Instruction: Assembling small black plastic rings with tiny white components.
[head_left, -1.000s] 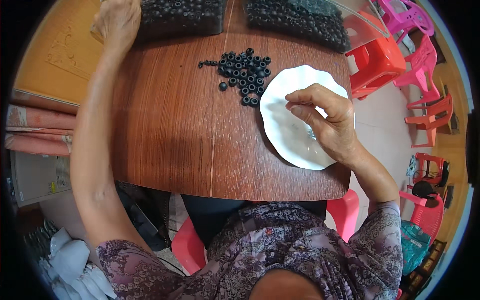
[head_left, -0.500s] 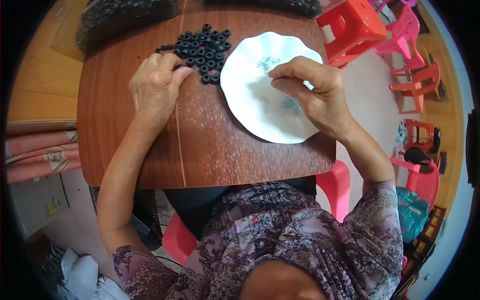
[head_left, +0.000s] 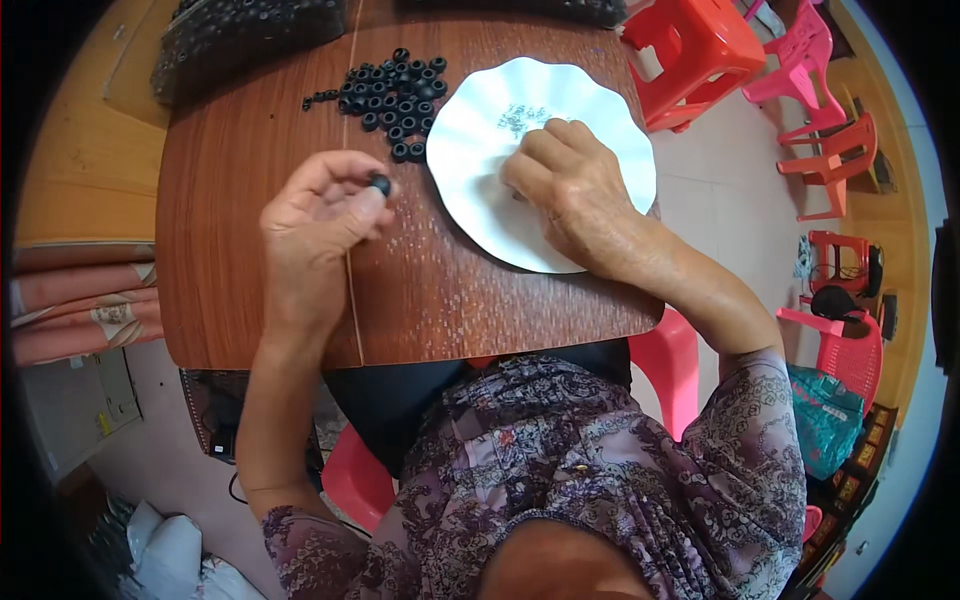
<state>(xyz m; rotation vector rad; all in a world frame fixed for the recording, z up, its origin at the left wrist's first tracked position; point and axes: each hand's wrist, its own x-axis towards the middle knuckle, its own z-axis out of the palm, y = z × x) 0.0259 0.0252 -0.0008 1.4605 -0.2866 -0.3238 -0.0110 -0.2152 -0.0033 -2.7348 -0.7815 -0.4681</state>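
Note:
Above the wooden table (head_left: 240, 200), my left hand (head_left: 325, 210) pinches a small round black piece (head_left: 380, 184) between thumb and fingertips. A loose pile of black pieces (head_left: 390, 95), several showing a hole in the middle, lies just beyond it. My right hand (head_left: 570, 185) is over the white scalloped plate (head_left: 470, 190), fingers curled and pressed together. Whatever those fingers grip, if anything, is hidden. Tiny greenish-grey bits or a printed pattern (head_left: 522, 120) show on the plate past my knuckles; I cannot tell which.
Clear bags or boxes of black pieces (head_left: 250, 45) stand along the table's far edge, with another dark one (head_left: 520, 10) farther right. A red stool (head_left: 695, 55) stands beyond the right corner. Pink and orange chairs (head_left: 835, 165) line the right side. Pale specks mark the tabletop.
My left hand has drawn back from the pile and turned, bringing a black piece into sight. My right hand has moved left and turned knuckles-up over the plate.

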